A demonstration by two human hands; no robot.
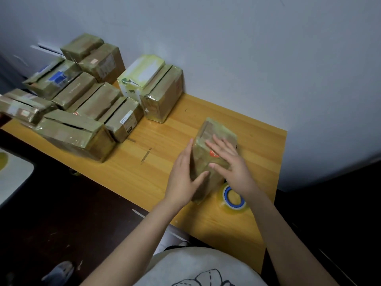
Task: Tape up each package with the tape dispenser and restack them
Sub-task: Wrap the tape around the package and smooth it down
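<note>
Brown package (pixel 216 129) under flat right hand (pixel 233 162)

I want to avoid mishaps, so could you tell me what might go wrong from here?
1. The tape roll lies by the package under the right forearm; drawing the arm back could sweep it off the table.
2. The left hand and right hand only press flat on the package, so lifting it now might let it slip.
3. The boxes at far left crowd the table's edge; restacking carelessly could topple one.
</note>
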